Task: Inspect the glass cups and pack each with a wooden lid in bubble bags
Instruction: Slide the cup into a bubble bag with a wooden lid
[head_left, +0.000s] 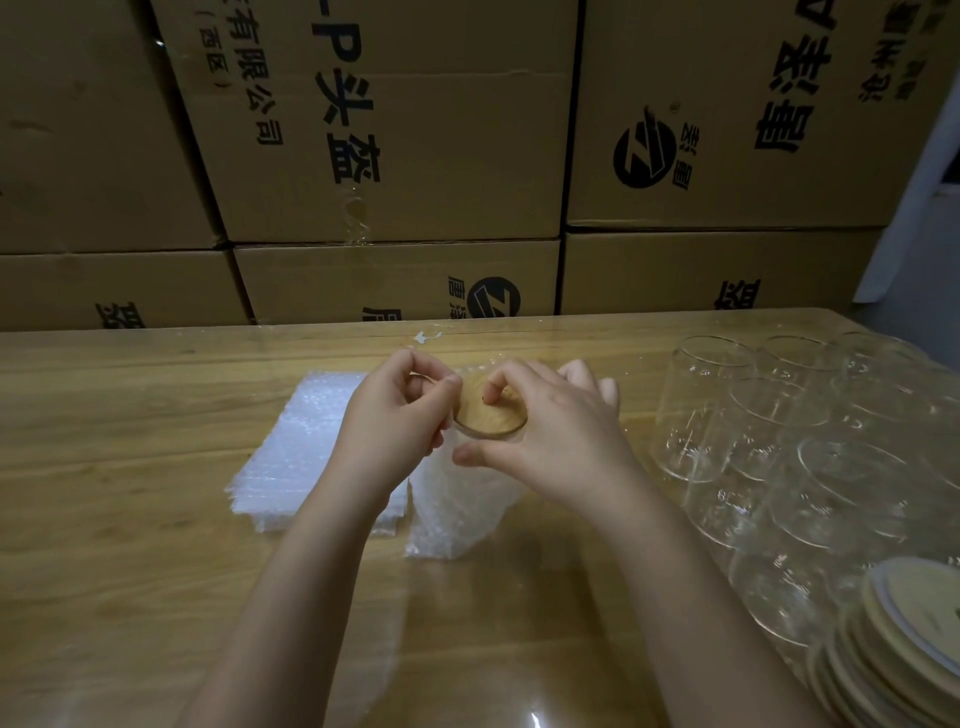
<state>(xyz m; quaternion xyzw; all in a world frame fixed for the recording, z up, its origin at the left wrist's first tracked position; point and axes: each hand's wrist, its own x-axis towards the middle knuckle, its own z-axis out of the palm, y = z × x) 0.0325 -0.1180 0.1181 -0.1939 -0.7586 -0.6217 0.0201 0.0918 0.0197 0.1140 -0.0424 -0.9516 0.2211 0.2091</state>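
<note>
A glass cup (470, 434) stands upright inside a bubble bag (457, 499) at the middle of the table. A round wooden lid (491, 415) lies in the bag's mouth, on top of the cup. My left hand (395, 410) pinches the bag's upper edge at the left of the cup. My right hand (550, 421) grips the lid and the bag's rim from the right, thumb low at the front.
A flat stack of bubble bags (291, 452) lies to the left. Several empty glass cups (779, 441) stand at the right, with a pile of wooden lids (904, 639) at the near right corner. Stacked cardboard boxes (395, 156) wall off the table's far edge.
</note>
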